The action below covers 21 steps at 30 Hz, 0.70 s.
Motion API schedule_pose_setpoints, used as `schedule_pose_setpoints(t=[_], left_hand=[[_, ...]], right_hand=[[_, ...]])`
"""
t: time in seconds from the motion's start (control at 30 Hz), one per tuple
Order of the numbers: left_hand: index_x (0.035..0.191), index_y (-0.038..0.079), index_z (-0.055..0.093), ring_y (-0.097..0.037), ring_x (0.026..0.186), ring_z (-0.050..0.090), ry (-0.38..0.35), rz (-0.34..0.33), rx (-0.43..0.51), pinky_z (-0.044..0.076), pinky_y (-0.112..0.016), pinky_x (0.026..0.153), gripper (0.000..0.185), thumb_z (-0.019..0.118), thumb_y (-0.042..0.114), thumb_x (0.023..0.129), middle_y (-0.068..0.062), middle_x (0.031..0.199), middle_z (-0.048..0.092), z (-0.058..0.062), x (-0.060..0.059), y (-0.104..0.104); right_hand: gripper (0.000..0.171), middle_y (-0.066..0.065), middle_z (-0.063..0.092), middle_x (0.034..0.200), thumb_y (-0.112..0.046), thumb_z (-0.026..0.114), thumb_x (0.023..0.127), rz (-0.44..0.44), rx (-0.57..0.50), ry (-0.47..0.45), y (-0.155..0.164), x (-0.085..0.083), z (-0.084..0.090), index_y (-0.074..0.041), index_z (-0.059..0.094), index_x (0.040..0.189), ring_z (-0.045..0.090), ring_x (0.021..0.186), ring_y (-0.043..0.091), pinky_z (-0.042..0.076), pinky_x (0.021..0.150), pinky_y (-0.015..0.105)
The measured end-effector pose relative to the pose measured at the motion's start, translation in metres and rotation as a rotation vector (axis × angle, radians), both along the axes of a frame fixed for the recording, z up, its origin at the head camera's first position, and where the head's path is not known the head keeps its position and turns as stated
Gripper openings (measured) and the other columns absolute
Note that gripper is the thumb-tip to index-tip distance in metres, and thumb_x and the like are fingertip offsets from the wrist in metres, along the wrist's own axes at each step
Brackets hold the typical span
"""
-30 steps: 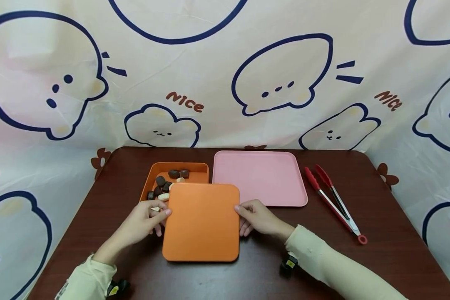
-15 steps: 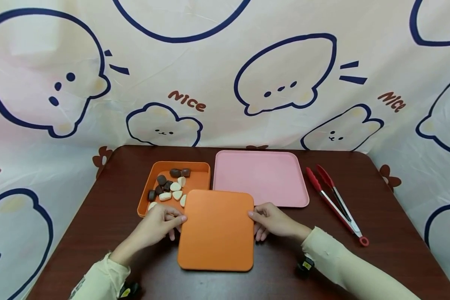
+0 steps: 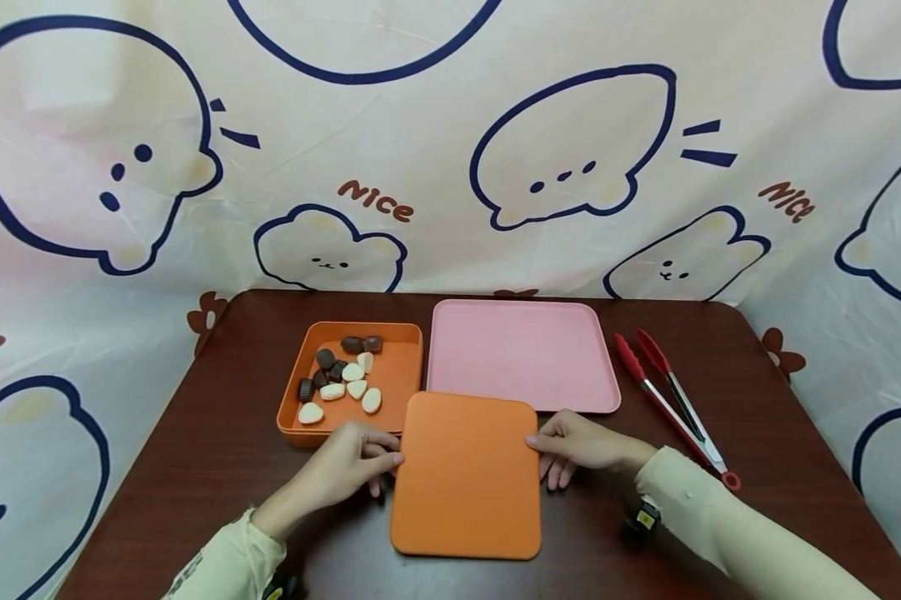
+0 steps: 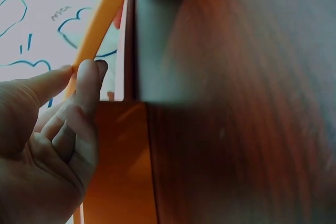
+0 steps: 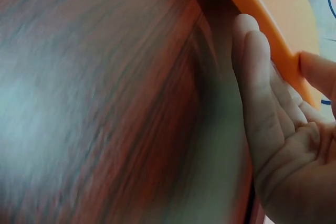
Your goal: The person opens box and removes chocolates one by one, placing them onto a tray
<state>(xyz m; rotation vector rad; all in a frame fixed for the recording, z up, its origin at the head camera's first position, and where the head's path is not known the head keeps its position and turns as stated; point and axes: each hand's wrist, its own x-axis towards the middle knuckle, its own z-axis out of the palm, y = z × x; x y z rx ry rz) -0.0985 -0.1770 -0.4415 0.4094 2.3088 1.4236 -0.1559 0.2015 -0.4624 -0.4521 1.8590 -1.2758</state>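
A flat orange lid point(image 3: 465, 479) with rounded corners is held between both hands above the table. My left hand point(image 3: 348, 467) pinches its left edge between thumb and fingers, also visible in the left wrist view. At the opposite edge, my right hand point(image 3: 588, 446) pinches with thumb on top and fingers beneath. Behind the left hand stands an open orange box point(image 3: 401, 358). Inside it lie several dark brown pieces point(image 3: 326, 359) and several cream-white pieces point(image 3: 372, 400) that look like chocolates. The lid's far edge slightly overlaps the near side of a pink tray in the head view.
The pink tray point(image 3: 521, 354) lies at the back, right of the box. Red-handled metal tongs point(image 3: 711, 452) rest spread apart on the right. Everything stands on a dark brown wooden table point(image 3: 195, 467), with a patterned curtain point(image 3: 435, 167) behind it.
Both hands have carried the lid to the right and nearer to the person. The box, partly covered by it before, now shows its chocolates fully. Tray and tongs stay put.
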Motion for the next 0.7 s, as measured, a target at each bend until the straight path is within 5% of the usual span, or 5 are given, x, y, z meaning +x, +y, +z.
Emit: schedule_pose_setpoints(t=[0.43, 0.7], left_hand=[[0.126, -0.012, 0.064, -0.015, 0.053, 0.067, -0.046, 0.015, -0.018, 0.051, -0.022, 0.050, 0.038, 0.067, 0.010, 0.096, -0.011, 0.089, 0.079, -0.020, 0.001, 0.022], [0.124, -0.011, 0.065, -0.014, 0.051, 0.065, -0.023, 0.042, -0.072, 0.050, -0.024, 0.045, 0.036, 0.068, 0.011, 0.095, -0.007, 0.082, 0.078, -0.023, 0.000, 0.026]], right_hand=[[0.040, 0.010, 0.074, 0.073, -0.028, 0.053, 0.107, 0.015, 0.036, -0.023, 0.019, -0.001, -0.001, 0.006, 0.071, 0.093, 0.070, 0.056, 0.008, 0.058, 0.053, 0.023], [0.045, 0.015, 0.072, 0.067, -0.028, 0.055, 0.106, 0.040, 0.154, 0.118, 0.012, 0.000, 0.003, 0.003, 0.073, 0.079, 0.062, 0.045, 0.006, 0.052, 0.044, 0.022]])
